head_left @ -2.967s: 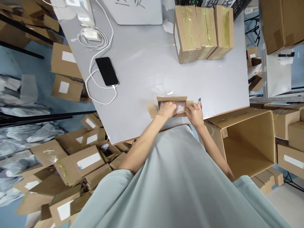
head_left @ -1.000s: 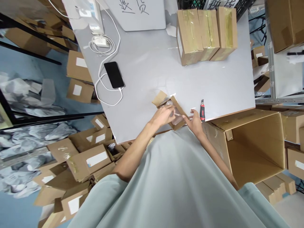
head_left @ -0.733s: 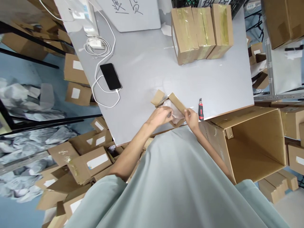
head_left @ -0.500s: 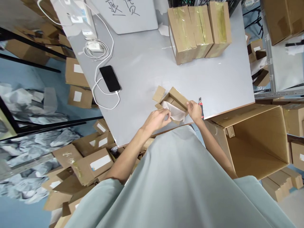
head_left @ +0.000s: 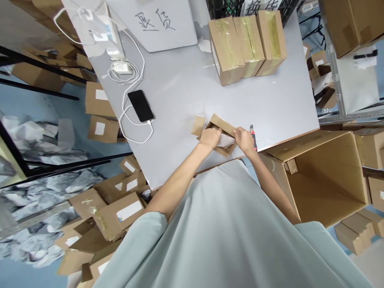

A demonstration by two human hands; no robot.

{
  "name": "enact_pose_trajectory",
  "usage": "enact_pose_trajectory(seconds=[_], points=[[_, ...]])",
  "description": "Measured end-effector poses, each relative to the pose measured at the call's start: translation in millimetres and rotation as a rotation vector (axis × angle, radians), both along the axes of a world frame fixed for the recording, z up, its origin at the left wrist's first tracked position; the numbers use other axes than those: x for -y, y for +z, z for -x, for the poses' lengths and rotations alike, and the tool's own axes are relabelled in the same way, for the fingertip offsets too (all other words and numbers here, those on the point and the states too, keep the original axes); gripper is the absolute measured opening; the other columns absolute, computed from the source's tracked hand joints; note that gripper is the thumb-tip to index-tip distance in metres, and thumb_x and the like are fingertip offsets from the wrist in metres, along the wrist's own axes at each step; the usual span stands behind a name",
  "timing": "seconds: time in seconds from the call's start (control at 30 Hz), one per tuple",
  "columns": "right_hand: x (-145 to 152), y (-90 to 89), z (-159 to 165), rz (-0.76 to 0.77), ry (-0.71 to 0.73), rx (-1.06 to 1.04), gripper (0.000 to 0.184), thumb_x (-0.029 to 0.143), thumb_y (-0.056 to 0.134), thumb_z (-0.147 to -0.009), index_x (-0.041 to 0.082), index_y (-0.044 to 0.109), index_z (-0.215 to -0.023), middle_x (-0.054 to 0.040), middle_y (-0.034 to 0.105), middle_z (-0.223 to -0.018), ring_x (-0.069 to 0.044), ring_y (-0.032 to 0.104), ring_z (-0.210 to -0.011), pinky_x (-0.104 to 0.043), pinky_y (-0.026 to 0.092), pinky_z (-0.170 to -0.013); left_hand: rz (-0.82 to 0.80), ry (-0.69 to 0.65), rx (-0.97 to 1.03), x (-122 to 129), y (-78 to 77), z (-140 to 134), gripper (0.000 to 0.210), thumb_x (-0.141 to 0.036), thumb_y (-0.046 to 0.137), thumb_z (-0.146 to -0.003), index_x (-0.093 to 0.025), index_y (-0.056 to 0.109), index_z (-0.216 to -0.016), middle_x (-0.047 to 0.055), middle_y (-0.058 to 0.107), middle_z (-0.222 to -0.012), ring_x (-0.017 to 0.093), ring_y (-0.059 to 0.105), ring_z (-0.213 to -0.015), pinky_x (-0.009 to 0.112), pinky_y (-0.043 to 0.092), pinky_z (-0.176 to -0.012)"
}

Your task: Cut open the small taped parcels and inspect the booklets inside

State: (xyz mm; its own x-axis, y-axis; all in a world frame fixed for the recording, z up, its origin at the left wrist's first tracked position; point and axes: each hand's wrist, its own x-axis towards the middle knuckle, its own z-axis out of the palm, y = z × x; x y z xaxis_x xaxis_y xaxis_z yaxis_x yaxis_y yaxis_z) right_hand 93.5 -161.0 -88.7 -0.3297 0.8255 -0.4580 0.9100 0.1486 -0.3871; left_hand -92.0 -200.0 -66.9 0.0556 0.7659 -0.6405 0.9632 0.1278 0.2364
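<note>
A small open cardboard box point(head_left: 224, 125) lies near the table's front edge with a flap folded out to its left. My right hand point(head_left: 244, 140) is closed on the box's right end, thumb at the rim. Into the box's left part reaches my left hand point(head_left: 210, 137), its fingers curled; their tips are partly hidden, and what they grip cannot be made out. Thin white wrapping point(head_left: 227, 140) shows inside the box between both hands. Just right of my right hand lies a red and black box cutter point(head_left: 253, 138).
Three taped cartons point(head_left: 247, 48) stand at the table's back. A phone point(head_left: 141, 106) on a white cable lies left, below a power strip point(head_left: 112, 38). A big open carton point(head_left: 327, 180) stands at the right edge; stacked boxes point(head_left: 120, 208) crowd the lower left.
My left hand has moved from the wrapping at the box's near side up into the box. The wrapping now sits lower inside. My right hand keeps its hold; the view has shifted slightly.
</note>
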Motion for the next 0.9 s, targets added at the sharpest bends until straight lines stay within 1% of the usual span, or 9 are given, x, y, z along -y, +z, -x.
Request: enact_pose_trajectory(seconds=[0.1,0.2,0.3,0.4,0.5,0.6,0.67,0.77,0.9], points=[[0.2,1.7,2.9,-0.004,0.004,-0.001,0.033,0.038,0.044,-0.116,0.022,0.073,-0.124,-0.0114,0.082,-0.116,-0.030,0.073,-0.101,-0.034,0.043,-0.085,0.005,-0.009,-0.014,-5.3,-5.3,-3.0,0.043,-0.004,0.048,-0.101,-0.005,0.077,-0.133,0.030,0.079,-0.121,0.041,0.077,-0.121,0.048,0.059,-0.099],[-1.8,3.4,4.7,-0.015,-0.007,0.002,0.033,0.036,0.045,-0.116,0.021,0.073,-0.124,-0.0126,0.083,-0.118,-0.030,0.074,-0.103,-0.034,0.043,-0.084,-0.018,-0.030,-0.014,-2.4,-0.1,-2.2,0.036,-0.005,0.052,-0.100,-0.004,0.081,-0.122,0.029,0.079,-0.118,0.041,0.078,-0.120,0.047,0.058,-0.098],[-5.9,4.8,3.9,-0.018,-0.018,-0.004,0.033,0.036,0.046,-0.115,0.022,0.075,-0.123,-0.0134,0.083,-0.119,-0.030,0.074,-0.105,-0.034,0.044,-0.083,-0.077,-0.040,-0.011,11.5,20.3,4.5,0.031,-0.013,0.060,-0.100,-0.009,0.081,-0.122,0.025,0.079,-0.120,0.040,0.076,-0.121,0.045,0.057,-0.097],[-10.6,3.3,-1.2,-0.016,-0.021,-0.064,0.032,0.036,0.049,-0.113,0.023,0.077,-0.120,-0.0135,0.083,-0.119,-0.031,0.074,-0.107,-0.034,0.046,-0.086,-0.279,0.048,0.019,34.9,50.9,17.0,0.026,-0.021,0.063,-0.101,-0.016,0.080,-0.121,0.019,0.077,-0.122,0.035,0.075,-0.119,0.040,0.057,-0.092],[-12.3,-3.2,-9.4,-0.006,-0.076,-0.189,0.028,0.035,0.053,-0.107,0.024,0.078,-0.108,-0.0122,0.083,-0.112,-0.030,0.074,-0.106,-0.035,0.050,-0.092,-0.573,0.279,0.121,63.2,79.0,31.5,0.012,-0.024,0.070,-0.094,-0.021,0.079,-0.102,0.010,0.074,-0.106,0.029,0.073,-0.108,0.035,0.055,-0.085],[-8.0,-12.7,-15.4,0.078,-0.305,-0.426,0.026,0.044,0.059,-0.100,0.023,0.073,-0.091,-0.0097,0.080,-0.095,-0.028,0.074,-0.095,-0.036,0.057,-0.088,-0.747,0.582,0.304,91.0,91.8,42.1,0.004,-0.025,0.071,-0.088,-0.022,0.073,-0.085,0.003,0.067,-0.087,0.022,0.067,-0.088,0.032,0.052,-0.080],[-1.9,-17.8,-14.9,0.131,-0.448,-0.551,0.034,0.055,0.061,-0.096,0.024,0.067,-0.085,-0.0070,0.075,-0.086,-0.026,0.072,-0.084,-0.037,0.062,-0.078,-0.785,0.816,0.486,106.7,90.3,44.5,0.010,-0.030,0.070,-0.087,-0.022,0.072,-0.081,0.000,0.063,-0.082,0.018,0.062,-0.078,0.030,0.050,-0.076],[8.4,-19.3,-7.1,0.116,-0.485,-0.602,0.041,0.065,0.059,-0.092,0.025,0.062,-0.084,-0.0040,0.071,-0.080,-0.024,0.071,-0.078,-0.039,0.066,-0.070,-0.756,1.134,0.731,123.8,80.4,40.5,0.021,-0.042,0.073,-0.084,-0.021,0.073,-0.079,-0.001,0.063,-0.080,0.016,0.058,-0.073,0.027,0.047,-0.070],[17.8,-5.6,5.1,0.015,-0.491,-0.619,0.042,0.065,0.064,-0.088,0.023,0.067,-0.093,-0.0091,0.078,-0.094,-0.026,0.074,-0.095,-0.046,0.068,-0.085,-0.643,1.369,0.972,134.0,72.0,28.3,0.031,-0.050,0.081,-0.077,-0.020,0.075,-0.081,0.000,0.069,-0.079,0.016,0.059,-0.073,0.026,0.045,-0.068]])
